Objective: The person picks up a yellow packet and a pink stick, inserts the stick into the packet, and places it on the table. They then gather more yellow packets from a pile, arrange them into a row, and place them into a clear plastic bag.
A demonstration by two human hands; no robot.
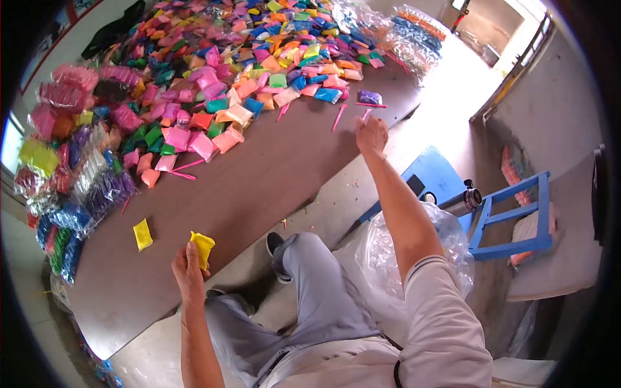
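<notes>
A yellow packet (202, 249) is held between the thumb and fingers of my left hand (189, 266), over the near edge of the brown table. Another yellow packet (142, 235) lies flat on the table to its left. My right hand (372, 134) is at the table's right part, its fingers bent around one end of a thin pink stick (367, 115). Just beyond it lie a purple packet (370, 97) and another pink stick (338, 118).
A large heap of coloured packets (213, 84) covers the back of the brown table (259, 174). Bundled bags (84, 161) stand at the left. To the right are a clear plastic bag (381, 249), a blue stool (432, 169) and a blue frame (511, 216).
</notes>
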